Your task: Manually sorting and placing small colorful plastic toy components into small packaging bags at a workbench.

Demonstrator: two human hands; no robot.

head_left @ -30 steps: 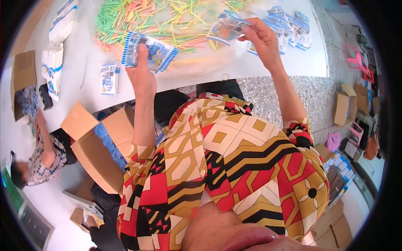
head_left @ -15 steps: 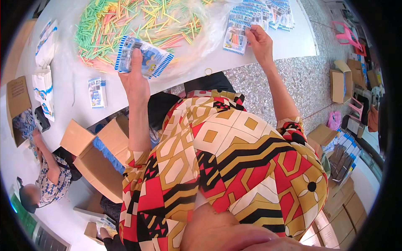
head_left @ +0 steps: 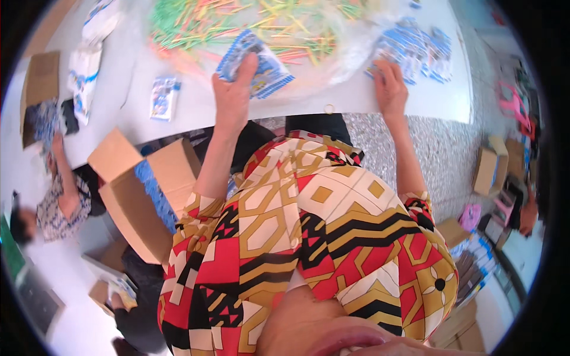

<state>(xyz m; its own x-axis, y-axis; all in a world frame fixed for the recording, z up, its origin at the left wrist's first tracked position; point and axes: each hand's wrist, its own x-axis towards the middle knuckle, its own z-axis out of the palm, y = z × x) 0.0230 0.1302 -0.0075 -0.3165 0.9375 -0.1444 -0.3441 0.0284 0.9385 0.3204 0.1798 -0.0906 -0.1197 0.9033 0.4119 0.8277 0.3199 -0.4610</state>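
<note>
My left hand [head_left: 233,95] is closed round a small stack of blue-and-white plastic packets [head_left: 267,68], thumb on top, above the near edge of the white table. Farther right, my right hand [head_left: 390,89] has its fingers pinched at the near edge of a blue-and-white packet [head_left: 374,70] beside the spread of similar packets [head_left: 409,44]; the fingertips are slightly blurred. Between and beyond my hands, many thin green, yellow and pink sticks [head_left: 285,24] lie loose on clear plastic sheeting [head_left: 350,65].
One packet [head_left: 163,98] lies alone on the white table [head_left: 196,113]. A rubber band [head_left: 329,109] is at the front edge. White-and-blue bags [head_left: 85,77] stand at the left. An open cardboard box [head_left: 133,204] sits below, left of me. Another person [head_left: 62,199] works at far left.
The view has shifted, so the table sits higher and farther right in it. My left hand keeps the packets; my right hand stays at the spread packets.
</note>
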